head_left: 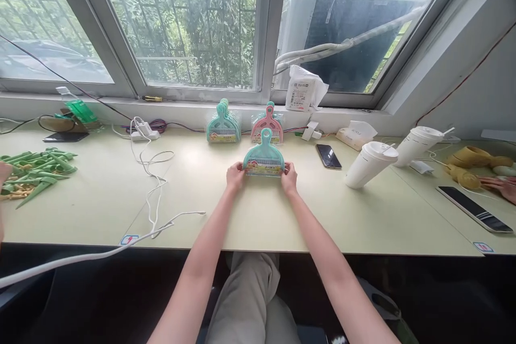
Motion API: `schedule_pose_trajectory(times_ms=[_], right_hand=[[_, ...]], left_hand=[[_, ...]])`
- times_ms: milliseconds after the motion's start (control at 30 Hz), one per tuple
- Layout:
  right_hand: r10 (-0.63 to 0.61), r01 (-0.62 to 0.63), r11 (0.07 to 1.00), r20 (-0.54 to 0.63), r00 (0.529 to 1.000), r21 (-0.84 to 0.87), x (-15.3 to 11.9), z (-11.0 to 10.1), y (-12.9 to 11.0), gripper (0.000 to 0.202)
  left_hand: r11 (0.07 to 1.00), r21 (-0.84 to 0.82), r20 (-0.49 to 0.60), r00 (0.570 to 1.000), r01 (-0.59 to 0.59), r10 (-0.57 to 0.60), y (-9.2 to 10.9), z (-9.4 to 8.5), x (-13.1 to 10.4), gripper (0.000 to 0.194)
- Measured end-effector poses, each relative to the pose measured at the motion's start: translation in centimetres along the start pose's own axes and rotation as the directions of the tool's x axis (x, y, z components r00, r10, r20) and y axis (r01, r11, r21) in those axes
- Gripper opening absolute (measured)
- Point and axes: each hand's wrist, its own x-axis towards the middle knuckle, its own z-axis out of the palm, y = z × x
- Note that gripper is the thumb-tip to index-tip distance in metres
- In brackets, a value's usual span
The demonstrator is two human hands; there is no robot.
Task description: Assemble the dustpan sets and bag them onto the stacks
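Observation:
A teal dustpan-and-brush set (264, 151) in clear wrap, with a printed label across its wide lower part, stands upright on the table before me. My left hand (235, 176) pinches its lower left corner. At the lower right corner my right hand (289, 177) grips it the same way, fingers curled behind. Just beyond stands a row of pink dustpan sets (270, 118), partly hidden by the teal one. Left of that row is a stack of more teal dustpan sets (222, 124), close against the window ledge.
White cables (155, 188) trail across the table on my left, near a green bottle (78, 106) and a heap of green pieces (38, 169). A phone (328, 156), tissue pack (357, 134) and two white cups (368, 165) are rightward. Other people's hands (502, 187) show at both sides.

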Motion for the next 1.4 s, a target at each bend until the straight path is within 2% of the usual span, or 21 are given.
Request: schedule_pose_trajectory(times_ms=[100,200,300,400,467,533,600,733,900,1033,1200,1300,1400], right_hand=[[-0.051,0.055,0.995,0.042,0.998,-0.079,0.4,0.9,0.1,0.023],[-0.103,0.118,0.981,0.104,0.989,-0.154,1.4,3.1,-0.2,0.022],[-0.118,0.152,0.963,0.156,0.981,-0.222,2.5,7.0,-0.7,0.020],[-0.117,0.190,0.916,0.217,0.969,-0.353,3.5,11.8,-1.1,0.022],[-0.167,0.269,0.855,0.255,0.952,-0.443,4.2,15.0,-1.2,0.023],[-0.239,0.349,0.792,0.272,0.932,-0.501,5.2,17.7,-1.0,0.022],[-0.280,0.379,0.752,0.260,0.924,-0.539,6.4,20.0,-0.7,0.023],[-0.283,0.380,0.730,0.255,0.925,-0.567,9.0,22.9,-0.2,0.028],[-0.209,0.278,0.831,0.192,0.959,-0.482,10.7,24.0,0.0,0.042],[-0.124,0.194,0.872,0.181,0.976,-0.450,10.9,23.6,-0.2,0.039],[-0.036,0.121,0.878,0.188,0.981,-0.462,10.7,23.3,-0.5,0.033],[-0.035,0.111,0.896,0.180,0.983,-0.430,10.5,23.5,-0.7,0.032],[-0.107,0.118,0.927,0.050,0.993,-0.356,10.4,22.8,-1.4,0.034]], left_hand=[[0.998,0.051,0.002,1.000,-0.023,0.023,-0.1,-0.7,1.1,0.016],[0.989,0.145,-0.001,0.999,-0.043,0.044,-0.9,-2.2,3.1,0.014],[0.981,0.190,-0.039,0.998,-0.036,0.044,-2.8,-4.6,5.4,0.012],[0.973,0.229,-0.178,0.984,0.023,0.019,-5.5,-7.0,7.7,0.013],[0.965,0.257,-0.279,0.960,0.040,0.034,-7.4,-8.3,9.3,0.013],[0.958,0.284,-0.352,0.933,0.032,0.073,-8.9,-9.1,11.2,0.012],[0.956,0.291,-0.405,0.909,0.029,0.096,-10.0,-9.5,13.2,0.012],[0.977,0.207,-0.477,0.877,0.046,0.060,-11.2,-9.7,16.8,0.020],[0.990,0.126,-0.548,0.836,0.069,0.012,-12.0,-9.8,18.5,0.050],[0.982,0.166,-0.581,0.813,0.086,0.027,-12.0,-9.6,18.0,0.047],[0.974,0.205,-0.555,0.831,0.096,0.035,-11.8,-9.5,17.5,0.044],[0.973,0.211,-0.551,0.833,0.091,0.042,-11.7,-9.5,17.6,0.044],[0.967,0.241,-0.561,0.825,0.084,0.068,-11.1,-9.5,17.4,0.051]])
